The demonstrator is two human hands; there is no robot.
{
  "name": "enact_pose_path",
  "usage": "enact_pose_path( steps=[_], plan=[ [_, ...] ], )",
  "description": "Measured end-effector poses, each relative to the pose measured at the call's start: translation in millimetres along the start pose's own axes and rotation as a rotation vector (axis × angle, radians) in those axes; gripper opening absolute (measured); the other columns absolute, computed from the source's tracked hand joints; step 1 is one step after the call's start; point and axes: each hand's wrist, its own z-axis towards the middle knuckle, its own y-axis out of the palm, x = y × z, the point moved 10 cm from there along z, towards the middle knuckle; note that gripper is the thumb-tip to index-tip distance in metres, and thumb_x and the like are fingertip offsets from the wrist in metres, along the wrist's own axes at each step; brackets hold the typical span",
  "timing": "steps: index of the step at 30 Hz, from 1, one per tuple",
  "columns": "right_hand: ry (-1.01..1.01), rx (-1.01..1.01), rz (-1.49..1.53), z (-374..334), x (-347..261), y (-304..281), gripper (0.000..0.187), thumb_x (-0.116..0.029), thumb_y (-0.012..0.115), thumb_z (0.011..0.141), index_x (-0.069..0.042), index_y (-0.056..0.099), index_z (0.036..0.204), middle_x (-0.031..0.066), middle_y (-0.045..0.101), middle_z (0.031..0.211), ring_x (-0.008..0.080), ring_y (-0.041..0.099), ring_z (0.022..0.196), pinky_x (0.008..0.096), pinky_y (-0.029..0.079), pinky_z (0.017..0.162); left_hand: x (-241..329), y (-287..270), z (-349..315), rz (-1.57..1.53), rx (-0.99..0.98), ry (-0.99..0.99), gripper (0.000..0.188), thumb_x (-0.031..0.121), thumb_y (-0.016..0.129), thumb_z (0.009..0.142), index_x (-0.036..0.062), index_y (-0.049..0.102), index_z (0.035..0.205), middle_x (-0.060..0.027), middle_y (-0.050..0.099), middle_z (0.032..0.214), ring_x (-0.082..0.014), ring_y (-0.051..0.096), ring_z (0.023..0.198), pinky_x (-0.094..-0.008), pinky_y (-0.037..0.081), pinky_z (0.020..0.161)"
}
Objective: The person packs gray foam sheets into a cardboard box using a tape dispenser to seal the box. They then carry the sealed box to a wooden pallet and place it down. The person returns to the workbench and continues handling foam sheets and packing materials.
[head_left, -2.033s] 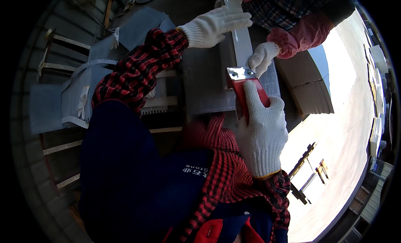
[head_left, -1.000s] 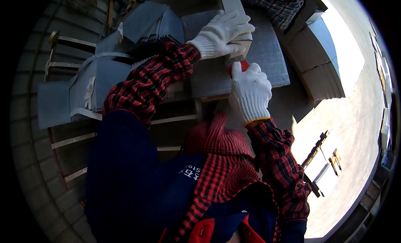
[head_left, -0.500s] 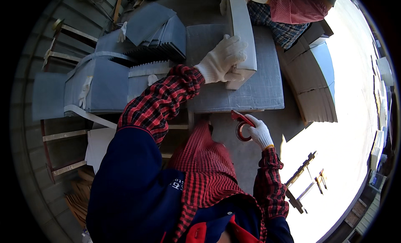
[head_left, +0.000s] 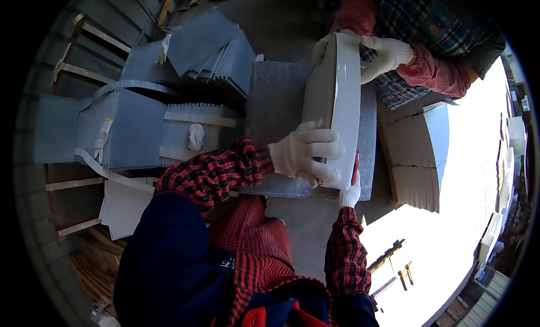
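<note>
Probably at a brace-and-line-up step: steadying a long white box (head_left: 346, 113) near its near end with the left hand (head_left: 308, 152), while holding a red tool (head_left: 355, 168) just beside the right side of that end with the right hand (head_left: 350, 195). On the left grip: spread at the fingers and laid over the box's left edge, touching; cannot tell about clamping, with the underside hidden. On the right grip: apparently clamped on the red tool, though partly hidden behind the box. Cannot tell about contact between tool and box. Judged to call next for a firm left hold, then for bringing the tool squarely to the near end without nudging the box out of line. Located over the bench (head_left: 273, 102), near end close to the front edge; cannot tell whether resting or lifted. Held also toward the far end by a co-worker's gloved hands (head_left: 388, 56), one on each side. Running lengthwise away from the body, with the long axis almost straight fore and aft, far end slightly to the right. Turned with the bright face up, the shaded side showing to the left. Bowed in outline, perhaps partly from the lens.
</note>
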Motion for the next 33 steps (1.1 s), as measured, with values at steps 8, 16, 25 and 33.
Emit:
enact_pose_path(
  steps=[8, 16, 25, 33],
  plan=[
    [0.214, -0.164, 0.274, -41, -168, -76, 0.067, -0.045, 0.047, 0.104, 0.000, 0.035, 0.152, 0.0231, 0.051, 0.143, 0.0274, 0.053, 0.129, 0.0384, 0.046, 0.102, -1, -3, -15, -0.056, 0.048, -0.080, 0.030, 0.035, 0.071, 0.076, 0.0256, 0.063, 0.104, -0.0028, 0.058, 0.122, -0.0288, 0.052, 0.119, -0.0486, 0.047, 0.091],
    [-0.306, -0.101, -0.473, -72, -335, -48, 0.104, -0.042, 0.079, 0.075, -0.010, 0.023, 0.157, 0.0225, 0.042, 0.146, 0.0404, 0.052, 0.128, 0.0461, 0.049, 0.098, -68, 65, -161, -0.230, 0.439, -1.473, 0.048, 0.023, 0.057, 0.094, 0.0040, 0.051, 0.137, -0.0232, 0.052, 0.139, -0.0425, 0.050, 0.127, -0.0437, 0.042, 0.105],
    [-0.247, -0.304, -0.267, -53, -319, -51, 0.106, -0.037, 0.075, 0.077, -0.008, 0.015, 0.159, 0.0237, 0.034, 0.154, 0.0385, 0.041, 0.139, 0.0415, 0.037, 0.112, 16, 135, -255, -1.301, 0.580, -2.320, 0.082, 0.060, 0.047, 0.096, -0.0075, 0.037, 0.142, -0.0286, 0.057, 0.127, -0.0402, 0.059, 0.118, -0.0468, 0.056, 0.085],
    [-0.238, -0.402, -0.117, -7, -267, -79, 0.101, -0.037, 0.071, 0.081, -0.015, 0.014, 0.160, 0.0176, 0.020, 0.163, 0.0379, 0.025, 0.148, 0.0509, 0.029, 0.117, -16, 219, -216, -1.962, 1.798, -1.432, 0.073, 0.060, 0.029, 0.104, -0.0003, 0.037, 0.144, -0.0207, 0.052, 0.136, -0.0331, 0.061, 0.117, -0.0471, 0.058, 0.090]
  ],
)
